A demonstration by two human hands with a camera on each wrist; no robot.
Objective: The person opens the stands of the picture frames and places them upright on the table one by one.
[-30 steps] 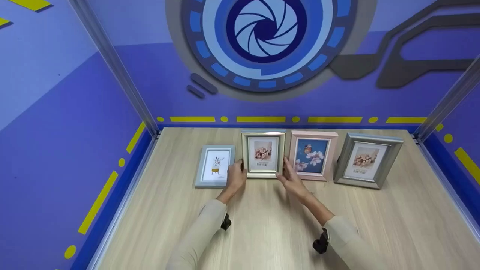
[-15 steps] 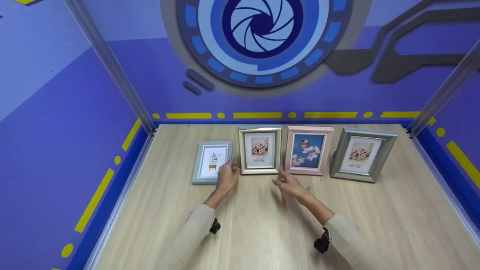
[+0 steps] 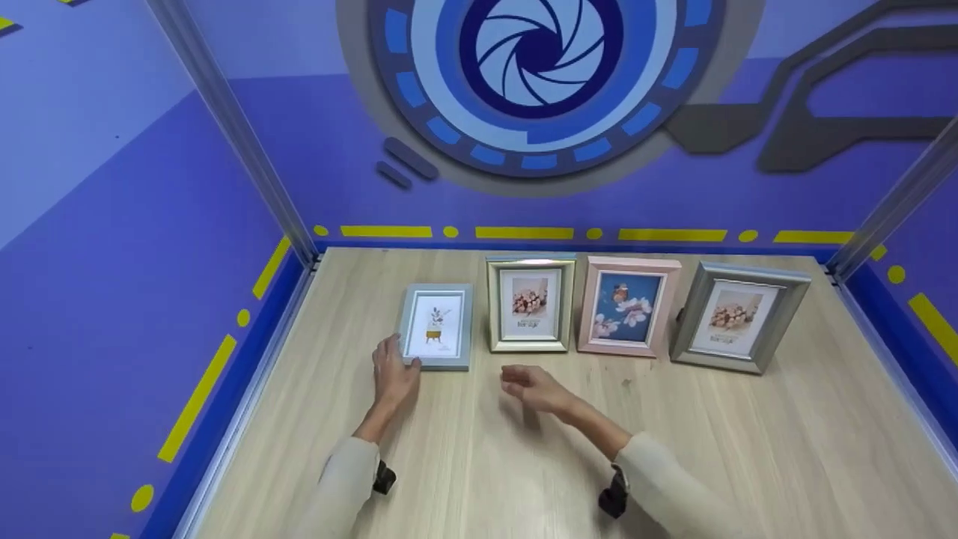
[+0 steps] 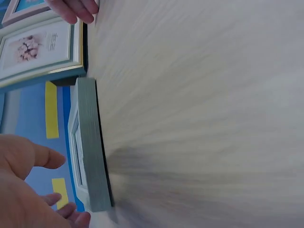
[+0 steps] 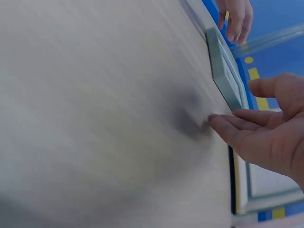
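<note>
A light blue-grey photo frame point(image 3: 437, 326) with a potted-plant picture lies flat on the table. My left hand point(image 3: 393, 378) is at its lower left corner, fingers spread and loosely bent; in the left wrist view the thumb and fingertips come close to the frame's side point(image 4: 92, 147), and contact cannot be told. To the right of this frame, my right hand point(image 3: 539, 389) hovers above the table with relaxed, extended fingers and holds nothing. Behind that hand stands a gold photo frame point(image 3: 532, 305) with a bouquet picture, upright and touched by neither hand.
Right of the gold frame stand a pink photo frame point(image 3: 629, 308) with a bird and blossoms, then a larger grey-green photo frame point(image 3: 739, 318), angled. A blue wall point(image 3: 524, 209) rises behind the wooden table point(image 3: 539, 479), with metal posts point(image 3: 247, 142) at the corners.
Both hands have let go of the upright gold frame. My left hand has moved left to the flat frame's near left corner; my right hand has drawn back toward me and left.
</note>
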